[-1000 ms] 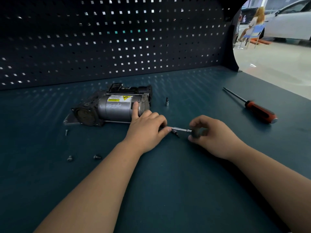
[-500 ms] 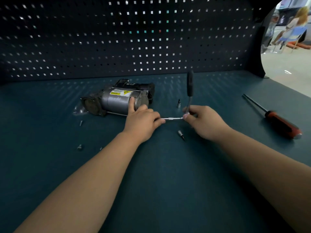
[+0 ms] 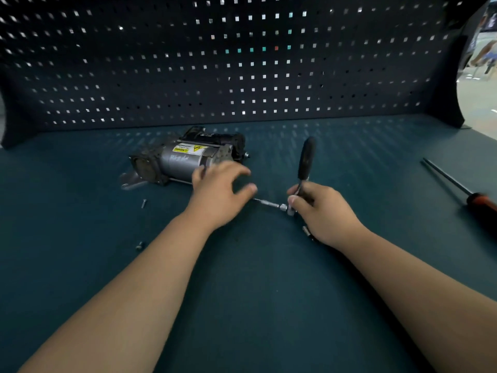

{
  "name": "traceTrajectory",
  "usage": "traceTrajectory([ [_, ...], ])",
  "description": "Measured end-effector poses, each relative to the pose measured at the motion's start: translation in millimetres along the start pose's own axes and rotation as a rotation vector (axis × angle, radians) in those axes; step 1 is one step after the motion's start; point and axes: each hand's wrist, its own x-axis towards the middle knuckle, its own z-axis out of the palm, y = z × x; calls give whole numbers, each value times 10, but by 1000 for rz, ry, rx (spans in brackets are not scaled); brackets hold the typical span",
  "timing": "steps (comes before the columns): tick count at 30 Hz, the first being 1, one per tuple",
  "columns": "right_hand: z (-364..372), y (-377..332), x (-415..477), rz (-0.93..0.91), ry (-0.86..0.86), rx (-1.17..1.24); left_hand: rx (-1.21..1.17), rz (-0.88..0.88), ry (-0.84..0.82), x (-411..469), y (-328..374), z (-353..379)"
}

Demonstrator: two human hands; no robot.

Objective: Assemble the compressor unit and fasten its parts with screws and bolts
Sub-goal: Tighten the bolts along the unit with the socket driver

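One compressor unit (image 3: pixel 185 160) lies on its side toward the back of the bench, left of centre, with a yellow warning label on its grey cylinder. The left hand (image 3: pixel 217 195) hovers just in front of it, blurred, with its fingers loosely spread and holding nothing. I cannot tell whether its thumb touches the tip of the extension bar (image 3: pixel 266 203). The right hand (image 3: pixel 320 211) curls tightly round one ratchet wrench (image 3: pixel 306 157) near its head, and the black handle stands upward. Two loose screws (image 3: pixel 144 203) (image 3: pixel 139 245) lie left of the forearm, and one small bit (image 3: pixel 306 231) lies by the right wrist. One screwdriver (image 3: pixel 457 184) with a red handle lies far right. The bench top (image 3: pixel 242 305) is dark teal, backed by a dark pegboard (image 3: pixel 242 63). A bright floor (image 3: pixel 478 98) shows beyond the right edge.
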Motion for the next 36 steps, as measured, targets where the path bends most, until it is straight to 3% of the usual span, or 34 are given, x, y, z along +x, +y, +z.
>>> traceTrajectory([
  [2, 4, -19, -3, 2, -28, -1, -113, -42, 251, 182, -201, -263],
  [3, 0, -23, -3, 12, -33, 1, -114, -117, 295, 289, -337, -391],
  [5, -10, -41, 13, 34, -29, -14, 29, -235, 92, 482, -659, -547],
  [7, -19, -78, 42, 49, -28, -44, 183, -192, -217, 556, -856, -553],
  [8, -19, -117, 59, 58, -27, -48, 200, -165, -292, 552, -877, -529],
  [15, 93, -231, 148, 262, 25, 31, 358, -267, -222, 412, -596, -445],
  [21, -79, -65, 246, 306, 130, 54, 466, -425, -220, 265, -259, -378],
  [31, -122, 106, 108, 179, 63, 167, 429, -431, -152, 27, -128, -426],
  [34, -169, 124, 88, 183, 38, 211, 268, -241, -80, -68, 9, -301],
  [36, -180, 121, 86, 183, 18, 218, 287, -88, -95, -166, 73, -168],
])
